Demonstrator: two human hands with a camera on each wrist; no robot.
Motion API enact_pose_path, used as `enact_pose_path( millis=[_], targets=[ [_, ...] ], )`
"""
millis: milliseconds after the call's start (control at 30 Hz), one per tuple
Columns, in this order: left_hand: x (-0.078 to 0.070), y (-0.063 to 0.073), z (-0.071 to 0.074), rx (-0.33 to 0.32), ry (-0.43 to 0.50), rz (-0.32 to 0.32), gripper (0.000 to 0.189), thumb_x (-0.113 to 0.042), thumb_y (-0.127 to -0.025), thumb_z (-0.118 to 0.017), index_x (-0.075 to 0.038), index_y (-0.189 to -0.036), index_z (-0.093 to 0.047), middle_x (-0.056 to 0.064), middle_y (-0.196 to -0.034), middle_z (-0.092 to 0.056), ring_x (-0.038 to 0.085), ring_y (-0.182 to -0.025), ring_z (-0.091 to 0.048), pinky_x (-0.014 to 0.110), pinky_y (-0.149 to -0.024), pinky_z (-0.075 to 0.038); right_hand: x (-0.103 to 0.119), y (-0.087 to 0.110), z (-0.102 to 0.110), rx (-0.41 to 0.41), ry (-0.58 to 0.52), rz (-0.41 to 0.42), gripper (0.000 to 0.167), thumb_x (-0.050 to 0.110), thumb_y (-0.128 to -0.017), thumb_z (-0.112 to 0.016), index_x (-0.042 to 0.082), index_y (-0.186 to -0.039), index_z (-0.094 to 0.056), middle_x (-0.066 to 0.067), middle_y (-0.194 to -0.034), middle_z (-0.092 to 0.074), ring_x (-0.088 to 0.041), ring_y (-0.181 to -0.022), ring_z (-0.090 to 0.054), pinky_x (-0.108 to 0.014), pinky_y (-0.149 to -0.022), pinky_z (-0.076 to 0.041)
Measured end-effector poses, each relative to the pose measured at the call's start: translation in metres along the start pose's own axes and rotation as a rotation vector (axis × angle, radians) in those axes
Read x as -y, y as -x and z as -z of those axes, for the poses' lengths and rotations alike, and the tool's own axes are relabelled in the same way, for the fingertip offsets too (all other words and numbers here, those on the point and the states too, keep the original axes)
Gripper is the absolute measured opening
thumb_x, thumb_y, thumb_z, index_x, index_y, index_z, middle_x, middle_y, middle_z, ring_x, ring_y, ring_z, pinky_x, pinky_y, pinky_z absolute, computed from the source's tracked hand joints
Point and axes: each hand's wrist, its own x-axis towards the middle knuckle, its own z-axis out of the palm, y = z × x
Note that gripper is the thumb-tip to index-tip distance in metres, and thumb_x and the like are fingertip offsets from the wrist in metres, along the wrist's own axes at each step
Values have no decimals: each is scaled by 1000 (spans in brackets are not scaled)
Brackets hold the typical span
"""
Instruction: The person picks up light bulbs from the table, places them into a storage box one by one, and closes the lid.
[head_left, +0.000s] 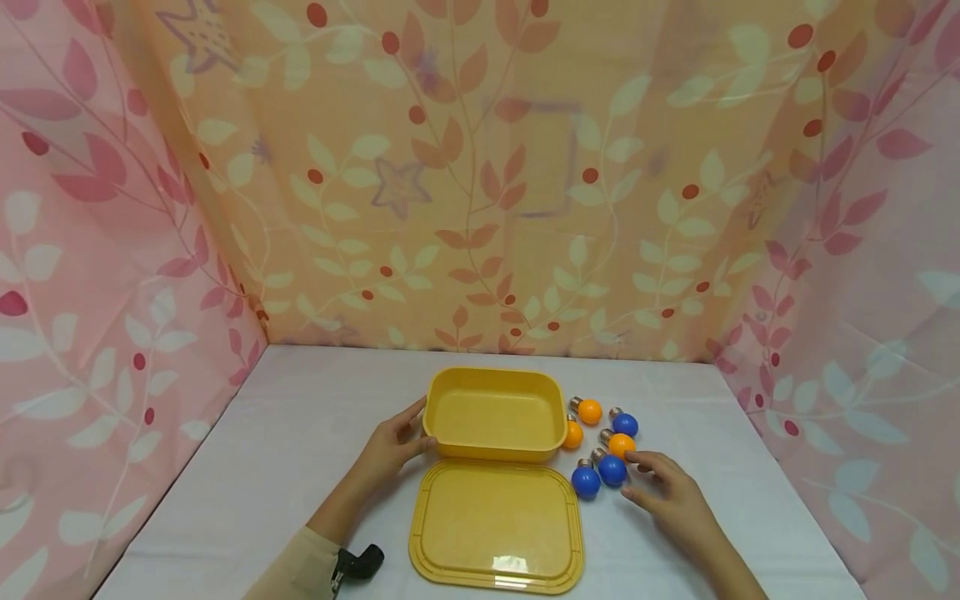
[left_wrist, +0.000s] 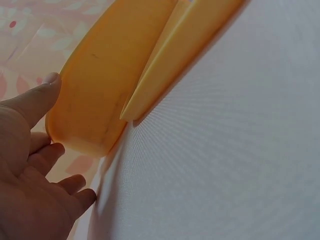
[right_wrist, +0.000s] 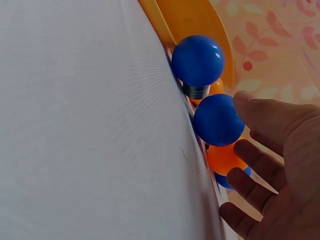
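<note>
A yellow plastic box (head_left: 495,455) stands without its lid, its inside facing up. My left hand (head_left: 393,446) is at the box's left end, with the thumb by the near corner and the fingers loosely spread, as the left wrist view shows. To the right of the box lie three blue light bulbs (head_left: 586,481) and three orange light bulbs (head_left: 590,412), all with metal screw bases. My right hand (head_left: 671,492) is beside the nearer bulbs, fingers spread and holding nothing. Its thumb overlaps a blue bulb (right_wrist: 219,120) in the right wrist view, and an orange bulb (right_wrist: 226,159) shows behind the fingers.
The yellow lid (head_left: 497,527) lies flat in front of the box, close against its near side. White cloth covers the table (head_left: 300,417). Floral curtains (head_left: 480,250) hang behind it and on both sides. A black device (head_left: 362,563) is at the left wrist.
</note>
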Motion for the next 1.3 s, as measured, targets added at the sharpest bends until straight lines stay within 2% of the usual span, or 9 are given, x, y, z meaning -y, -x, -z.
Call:
enact_pose_path(
  millis=[100,367,600,967,1133,1300],
  targets=[
    [0,1,0,-1,7,5,78,-31,-89,-81,-31,-157,-43,7,-163,-38,33,-150,-34,52,-120,-32,1,-1,-2,6,-5,-13,49,33,-86,-84,23,-131,-68,4,-129,-67,-20,-113,-59,-33,-97,-54],
    [0,1,0,-1,20,7,78,-32,-88,-82,-31,-156,-44,6,-164,-38,32,-150,-34,51,-120,-32,-2,-4,-8,26,3,-53,51,42,-87,-81,24,-132,-67,2,-130,-67,-20,-114,-59,-51,-103,-51],
    [-1,0,-1,-1,31,-2,79,-31,-87,-82,-28,-157,-44,4,-163,-38,30,-151,-33,48,-120,-32,-4,-7,-15,16,19,-51,52,40,-85,-84,20,-131,-69,-2,-128,-68,-23,-115,-61,-56,-105,-50],
    [0,0,0,-8,34,-1,77,-26,-89,-82,-27,-156,-45,2,-162,-40,27,-150,-35,46,-120,-33,2,-10,-17,31,25,-108,54,41,-85,-84,17,-131,-68,-5,-124,-68,-26,-113,-61,-57,-104,-50],
    [0,-1,-1,-16,28,-18,75,-24,-90,-81,-24,-156,-45,3,-162,-41,29,-151,-35,48,-120,-33,6,-8,-15,11,28,-93,52,44,-86,-83,19,-130,-69,-5,-119,-69,-24,-109,-61,-54,-100,-52],
    [2,0,-2,-19,28,-14,75,-28,-89,-81,-27,-156,-46,-2,-161,-42,26,-150,-36,48,-121,-33,11,-7,-9,8,27,-77,53,47,-87,-80,21,-131,-68,-3,-118,-68,-25,-108,-60,-53,-98,-51]
  ],
)
